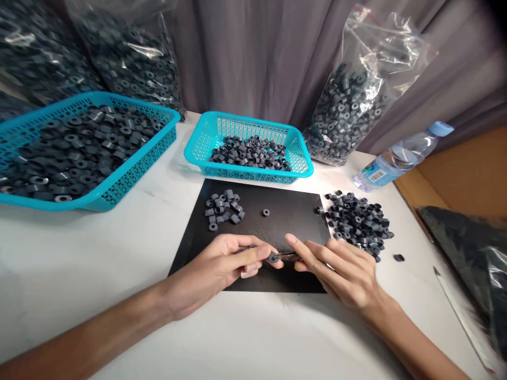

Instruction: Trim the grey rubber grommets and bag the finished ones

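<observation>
Over the black mat, my left hand pinches a small dark grey ring between thumb and fingers. Something else dark shows behind the left thumb, mostly hidden. My right hand is closed on a slim pointed metal tool; its tip meets the ring at the hole. The grip covers most of the tool, so its exact kind is unclear. Beyond the hands lie a single ring and a small group of grey rings on the mat.
A loose heap of rings lies right of the mat. Two blue baskets, one large and one smaller, hold more rings. Behind stand filled plastic bags. A water bottle and a pale pointed strip are at the right.
</observation>
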{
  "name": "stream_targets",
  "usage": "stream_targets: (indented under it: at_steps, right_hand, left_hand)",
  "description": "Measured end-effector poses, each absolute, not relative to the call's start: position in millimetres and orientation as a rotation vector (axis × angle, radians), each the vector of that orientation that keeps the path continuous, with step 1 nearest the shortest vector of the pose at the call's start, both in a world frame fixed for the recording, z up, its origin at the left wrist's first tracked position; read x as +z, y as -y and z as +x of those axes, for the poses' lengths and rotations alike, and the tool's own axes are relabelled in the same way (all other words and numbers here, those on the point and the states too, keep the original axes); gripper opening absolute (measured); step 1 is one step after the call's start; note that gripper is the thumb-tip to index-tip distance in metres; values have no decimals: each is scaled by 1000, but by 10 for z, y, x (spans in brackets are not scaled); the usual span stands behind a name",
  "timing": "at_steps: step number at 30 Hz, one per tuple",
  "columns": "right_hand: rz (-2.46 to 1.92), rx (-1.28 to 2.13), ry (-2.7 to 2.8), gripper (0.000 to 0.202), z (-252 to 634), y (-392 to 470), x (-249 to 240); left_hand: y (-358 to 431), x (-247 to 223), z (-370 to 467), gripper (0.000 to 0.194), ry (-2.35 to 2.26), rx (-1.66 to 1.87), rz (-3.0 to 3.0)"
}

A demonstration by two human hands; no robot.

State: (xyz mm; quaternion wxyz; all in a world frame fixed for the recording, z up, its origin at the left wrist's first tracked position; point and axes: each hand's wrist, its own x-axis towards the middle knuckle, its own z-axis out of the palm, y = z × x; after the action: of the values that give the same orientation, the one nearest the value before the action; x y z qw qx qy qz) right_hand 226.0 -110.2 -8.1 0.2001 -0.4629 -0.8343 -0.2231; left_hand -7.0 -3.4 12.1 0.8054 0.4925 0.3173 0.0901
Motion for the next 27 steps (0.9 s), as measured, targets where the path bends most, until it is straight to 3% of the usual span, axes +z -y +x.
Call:
stream_targets:
  at_steps: [20,27]
  right_hand:
    - [-1303,-337,2143,55,2287,1067,-120]
    - [-1685,-349,2006,48,2362,971,-262]
  left_hand:
    - [22,100,-68,27,-692,238,1039]
    - [53,101,-54,22,-650,316,837]
